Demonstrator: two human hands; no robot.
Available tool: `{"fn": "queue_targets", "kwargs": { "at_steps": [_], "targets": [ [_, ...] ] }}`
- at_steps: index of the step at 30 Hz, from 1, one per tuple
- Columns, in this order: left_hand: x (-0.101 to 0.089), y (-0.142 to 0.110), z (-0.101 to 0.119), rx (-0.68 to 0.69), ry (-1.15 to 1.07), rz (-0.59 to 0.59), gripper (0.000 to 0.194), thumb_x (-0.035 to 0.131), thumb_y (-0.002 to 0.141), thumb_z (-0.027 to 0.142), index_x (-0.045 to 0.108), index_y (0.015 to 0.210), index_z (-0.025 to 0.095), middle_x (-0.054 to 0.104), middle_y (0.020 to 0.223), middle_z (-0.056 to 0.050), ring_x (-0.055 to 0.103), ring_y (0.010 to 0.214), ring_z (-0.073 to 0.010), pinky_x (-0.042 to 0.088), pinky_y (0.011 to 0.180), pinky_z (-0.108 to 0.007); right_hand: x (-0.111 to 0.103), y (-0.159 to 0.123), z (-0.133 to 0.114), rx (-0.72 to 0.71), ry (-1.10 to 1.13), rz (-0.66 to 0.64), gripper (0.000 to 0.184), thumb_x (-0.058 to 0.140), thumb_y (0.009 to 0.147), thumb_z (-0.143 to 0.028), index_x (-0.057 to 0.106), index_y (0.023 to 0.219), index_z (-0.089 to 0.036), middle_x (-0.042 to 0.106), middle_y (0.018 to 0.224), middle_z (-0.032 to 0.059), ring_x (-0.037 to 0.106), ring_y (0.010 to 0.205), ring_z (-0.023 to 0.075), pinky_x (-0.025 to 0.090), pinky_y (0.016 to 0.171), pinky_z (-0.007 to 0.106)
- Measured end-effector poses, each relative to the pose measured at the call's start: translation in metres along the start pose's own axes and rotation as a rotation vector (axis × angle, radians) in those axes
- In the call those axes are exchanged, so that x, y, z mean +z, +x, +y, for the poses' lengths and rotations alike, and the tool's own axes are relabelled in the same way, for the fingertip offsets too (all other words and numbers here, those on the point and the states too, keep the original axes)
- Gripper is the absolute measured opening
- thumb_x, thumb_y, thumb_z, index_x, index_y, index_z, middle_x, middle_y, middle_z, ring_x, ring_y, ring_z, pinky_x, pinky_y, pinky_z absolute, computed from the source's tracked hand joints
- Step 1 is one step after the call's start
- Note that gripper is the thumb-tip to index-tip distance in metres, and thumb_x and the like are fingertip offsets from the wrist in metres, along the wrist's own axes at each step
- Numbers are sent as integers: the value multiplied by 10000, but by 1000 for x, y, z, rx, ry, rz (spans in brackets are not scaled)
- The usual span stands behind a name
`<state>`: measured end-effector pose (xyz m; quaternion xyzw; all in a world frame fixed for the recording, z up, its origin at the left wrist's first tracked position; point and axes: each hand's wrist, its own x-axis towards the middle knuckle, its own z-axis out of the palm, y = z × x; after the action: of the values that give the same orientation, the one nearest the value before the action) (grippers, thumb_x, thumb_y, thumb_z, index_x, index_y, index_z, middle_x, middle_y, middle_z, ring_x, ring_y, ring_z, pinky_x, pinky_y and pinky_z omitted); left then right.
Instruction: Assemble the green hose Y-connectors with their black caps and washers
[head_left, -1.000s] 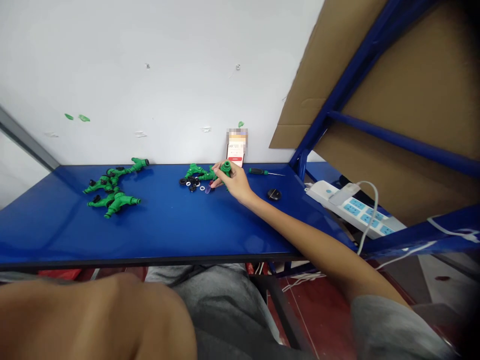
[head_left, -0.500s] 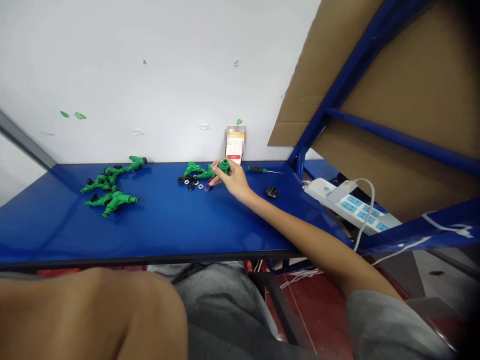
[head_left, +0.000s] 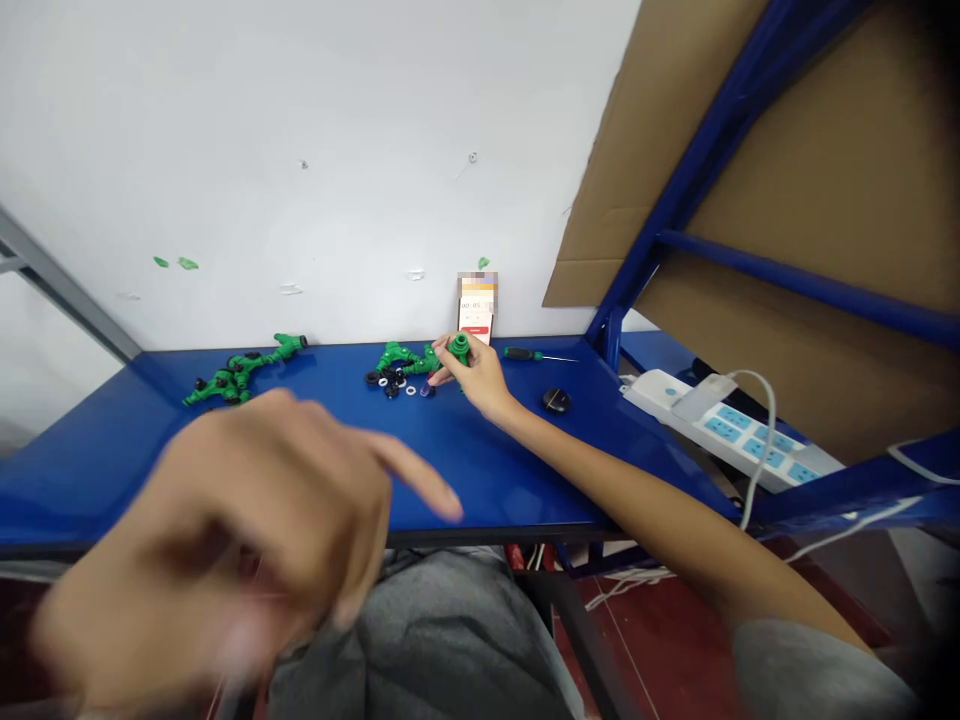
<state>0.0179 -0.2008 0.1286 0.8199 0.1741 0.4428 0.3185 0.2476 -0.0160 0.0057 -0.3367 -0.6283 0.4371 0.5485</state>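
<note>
My right hand (head_left: pixel 480 375) is closed around a green plastic hose fitting (head_left: pixel 460 347), its round end facing up. Just left of it lies a green branched fitting (head_left: pixel 395 354) on the blue table. Small black and white rings (head_left: pixel 393 380) are scattered beside these, and a small purple piece (head_left: pixel 425 388) is by the right fingertips. My left hand (head_left: pixel 277 490), large and blurred, is raised in the foreground. Its index finger points right while the other fingers curl loosely; I see nothing held in it. Behind it, more green branched fittings (head_left: pixel 241 372) are partly hidden.
A phone (head_left: pixel 475 312) leans against the white wall behind my right hand. To the right lie a screwdriver (head_left: pixel 523 354) and a round black object (head_left: pixel 556 400). A white power strip (head_left: pixel 720 425) with a cable sits beyond the blue table's (head_left: pixel 480 480) right edge.
My left arm, earlier low across the lower left, has swung so the hand shows in front of the table. The right hand keeps its grip; the view has tilted slightly up.
</note>
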Motion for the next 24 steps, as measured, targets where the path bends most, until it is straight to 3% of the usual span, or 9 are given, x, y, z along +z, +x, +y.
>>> {"fn": "queue_targets", "kwargs": {
  "at_steps": [1, 2, 4, 8, 10, 14, 16, 18, 24],
  "targets": [
    [-10, 13, -11, -68, -20, -171, 321, 661, 984, 458, 763, 711, 323, 704, 640, -13, 701, 606, -229, 641, 917, -524, 0, 1, 0, 1, 3, 2, 535, 799, 800, -735, 629, 942, -249, 716, 862, 20, 779, 639, 215, 686, 632, 359],
    [-20, 26, -28, -133, -5, -217, 274, 669, 978, 399, 767, 744, 296, 723, 680, -34, 721, 659, -241, 642, 877, -497, 1, 1, 1, 5, 9, 2, 539, 801, 798, -736, 627, 944, -247, 711, 839, 15, 779, 637, 216, 686, 631, 357],
    [-34, 48, -74, -263, 99, -126, 147, 699, 937, 340, 767, 854, 239, 766, 832, -74, 738, 794, -250, 617, 782, -400, 1, 2, 1, 22, 32, -2, 553, 815, 784, -735, 619, 942, -243, 703, 807, 6, 779, 634, 216, 687, 631, 354],
    [-33, 59, -173, -458, 366, 198, 232, 576, 928, 305, 657, 744, 189, 610, 627, 1, 511, 540, -141, 402, 555, -265, 0, 2, 4, 47, 73, -15, 559, 836, 768, -723, 597, 920, -241, 734, 936, 28, 775, 628, 193, 690, 628, 348],
    [-22, 50, -203, -521, 420, 144, 297, 526, 957, 335, 650, 736, 182, 543, 553, 17, 469, 516, -141, 348, 552, -267, 0, 2, 6, 40, 86, -19, 554, 844, 766, -711, 593, 913, -239, 743, 1058, 46, 764, 614, 173, 689, 623, 348],
    [0, 33, -218, -372, 392, 30, 269, 622, 966, 442, 687, 898, 190, 637, 746, -7, 522, 604, -153, 409, 625, -281, 1, 0, 9, 17, 106, -26, 509, 839, 799, -672, 618, 932, -233, 743, 1171, 58, 749, 611, 152, 685, 633, 349],
    [7, 31, -217, -239, 390, -21, 266, 705, 940, 466, 705, 1019, 212, 685, 943, -52, 590, 737, -194, 478, 719, -317, 4, -1, 9, 11, 108, -34, 483, 829, 822, -651, 621, 938, -231, 745, 1181, 59, 750, 626, 151, 674, 629, 336],
    [11, 32, -219, -160, 425, -61, 248, 693, 970, 470, 697, 1017, 226, 689, 986, -73, 614, 846, -235, 501, 808, -352, 6, -2, 8, -2, 118, -57, 461, 820, 843, -632, 614, 930, -229, 741, 1213, 63, 751, 633, 149, 664, 621, 328],
    [-7, 32, -230, -247, 529, -100, 294, 494, 1074, 409, 669, 937, 217, 704, 842, -64, 622, 827, -246, 463, 795, -348, -10, 10, 9, -106, 36, -142, 368, 762, 919, -566, 643, 1040, -239, 694, 1315, 71, 754, 638, 140, 671, 692, 362]
  ]
}}
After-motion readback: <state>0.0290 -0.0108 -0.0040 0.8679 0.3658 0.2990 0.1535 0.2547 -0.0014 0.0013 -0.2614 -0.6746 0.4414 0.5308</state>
